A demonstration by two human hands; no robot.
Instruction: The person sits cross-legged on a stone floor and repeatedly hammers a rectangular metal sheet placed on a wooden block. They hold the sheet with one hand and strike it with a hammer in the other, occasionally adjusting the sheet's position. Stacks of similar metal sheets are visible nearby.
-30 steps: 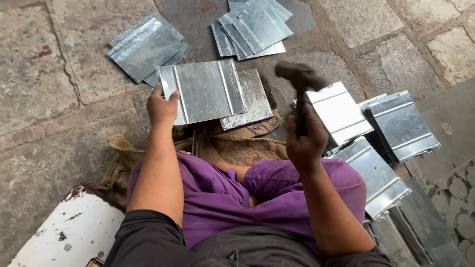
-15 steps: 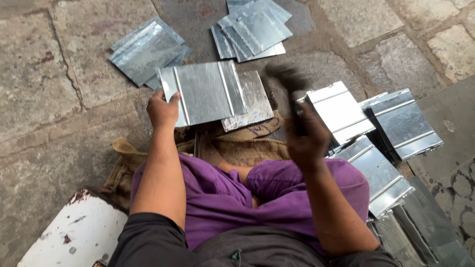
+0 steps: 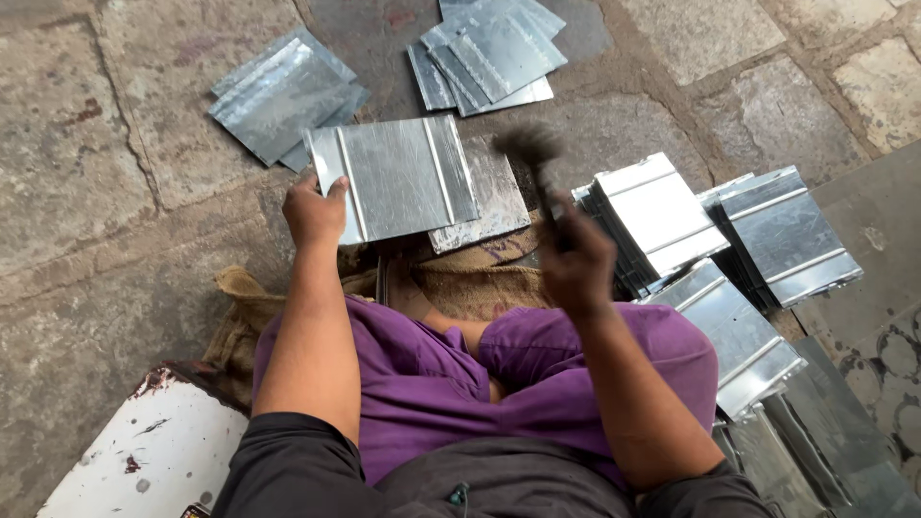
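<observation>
Galvanised, the flat rectangular sheet-metal panel with two raised ribs (image 3: 403, 177) lies on a second, duller metal sheet (image 3: 489, 201) over a brown burlap sack (image 3: 460, 278) on the stone-paved floor (image 3: 96, 144), directly ahead of the seated person's purple-clad knees. The left hand (image 3: 315, 211) pinches the panel's near-left corner, steadying it. The right hand (image 3: 576, 264) is clenched round the handle of a dark-headed hammer (image 3: 530, 149), motion-blurred above the panel's right edge; the step in hand appears to be hammering along that edge. The coming blow calls for the panel held still and the left fingers kept away from the struck edge. Stacks of similar ribbed panels lie beyond (image 3: 494, 53), to the far left (image 3: 283, 96) and along the right (image 3: 652, 216).
</observation>
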